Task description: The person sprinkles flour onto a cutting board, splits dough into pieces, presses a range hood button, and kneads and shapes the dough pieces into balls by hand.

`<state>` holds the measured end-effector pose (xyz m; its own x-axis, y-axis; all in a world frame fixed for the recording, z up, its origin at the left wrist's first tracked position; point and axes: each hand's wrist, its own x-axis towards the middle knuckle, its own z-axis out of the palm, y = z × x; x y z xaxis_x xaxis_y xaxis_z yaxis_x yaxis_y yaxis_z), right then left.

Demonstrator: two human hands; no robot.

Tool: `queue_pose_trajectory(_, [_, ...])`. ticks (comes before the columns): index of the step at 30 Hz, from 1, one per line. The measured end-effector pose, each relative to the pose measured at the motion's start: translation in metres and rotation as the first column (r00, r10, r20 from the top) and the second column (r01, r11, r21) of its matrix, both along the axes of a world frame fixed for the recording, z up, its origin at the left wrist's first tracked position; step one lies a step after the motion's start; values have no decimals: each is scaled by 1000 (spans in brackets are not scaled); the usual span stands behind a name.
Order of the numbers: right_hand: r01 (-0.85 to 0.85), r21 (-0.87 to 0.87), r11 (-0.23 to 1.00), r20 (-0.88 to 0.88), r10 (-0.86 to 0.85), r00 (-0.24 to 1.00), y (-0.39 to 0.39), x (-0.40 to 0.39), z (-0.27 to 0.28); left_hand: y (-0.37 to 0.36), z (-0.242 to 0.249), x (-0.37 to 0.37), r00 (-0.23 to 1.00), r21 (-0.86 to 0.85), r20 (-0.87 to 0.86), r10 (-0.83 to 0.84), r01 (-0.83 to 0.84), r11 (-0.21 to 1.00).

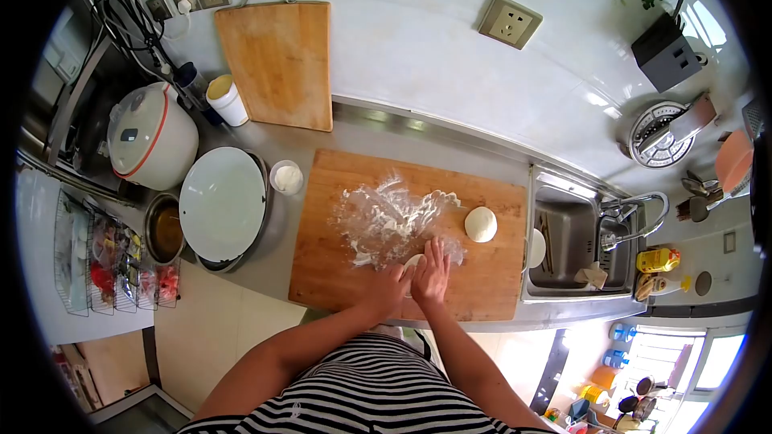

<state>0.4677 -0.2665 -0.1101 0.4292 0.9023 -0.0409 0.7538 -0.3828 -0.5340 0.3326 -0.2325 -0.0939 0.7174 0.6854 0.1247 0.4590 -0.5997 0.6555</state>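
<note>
Both my hands are on a piece of dough (413,262) near the front edge of a wooden board (322,257). My left hand (389,289) has its fingers curled against the dough's left side. My right hand (431,275) lies over the dough's right side with its fingers stretched forward. White flour (390,213) is spread over the board just beyond my hands. A round, smooth ball of dough (480,224) sits on the board to the right. Left of the board stands a small cup of white powder (286,178).
A sink (567,229) with a faucet (655,225) adjoins the board's right side. On the left are a large white lid (223,203), a metal bowl (165,229) and a white pot (161,145). Another board (281,60) leans on the wall.
</note>
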Motion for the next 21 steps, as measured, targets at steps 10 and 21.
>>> queue_pose_trajectory(10, [171,28,985,-265,-158,951,18,-6,3,17,22,9,964,-555,30,266,-205,806])
queue_pose_trajectory(21, [212,10,977,-146,-209,967,33,2,5,23,1,12,992,-459,57,111,-72,885])
